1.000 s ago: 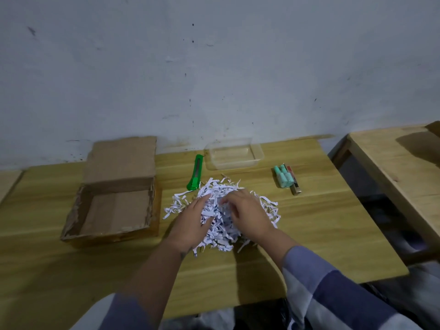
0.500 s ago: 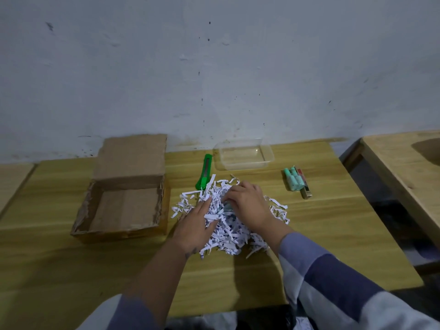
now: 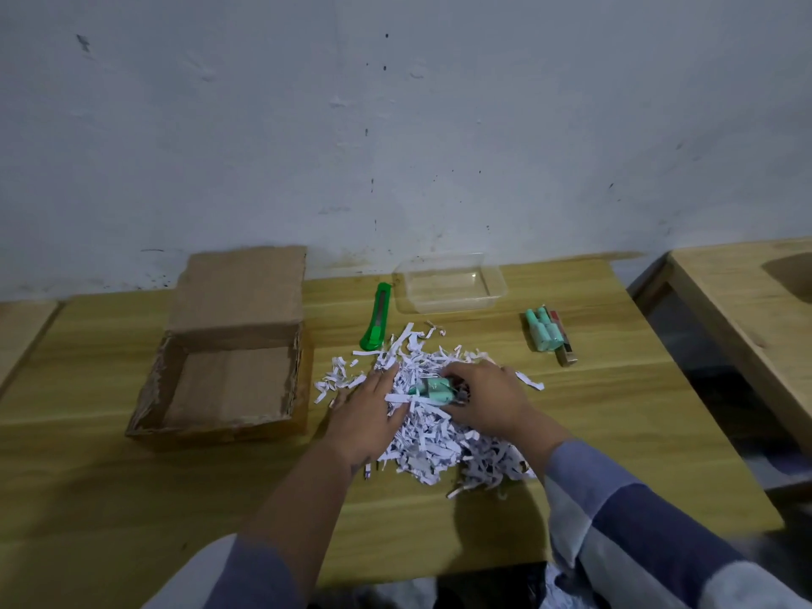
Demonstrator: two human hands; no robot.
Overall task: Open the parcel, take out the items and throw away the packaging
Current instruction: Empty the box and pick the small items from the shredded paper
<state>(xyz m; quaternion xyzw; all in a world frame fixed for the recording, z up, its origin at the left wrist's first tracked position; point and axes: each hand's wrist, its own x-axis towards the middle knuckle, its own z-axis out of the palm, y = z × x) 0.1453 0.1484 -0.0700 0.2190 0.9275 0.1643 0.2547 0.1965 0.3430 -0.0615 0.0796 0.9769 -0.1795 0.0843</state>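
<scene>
Since a second ago a mint-green item [image 3: 433, 385] has surfaced in the shredded paper [image 3: 433, 437] mid-bench; the right hand [image 3: 485, 400] grasps it, the left hand [image 3: 367, 410] lies flat on the shreds. Lifted quickly, it could drag strips off the front edge, or leave other items buried; the emptied box [image 3: 228, 384] sits left.

Dim, flat indoor light; soft shadows fall toward the lower frame (darkest at lower left), edges bowed by wide-angle distortion, slightly soft.
</scene>
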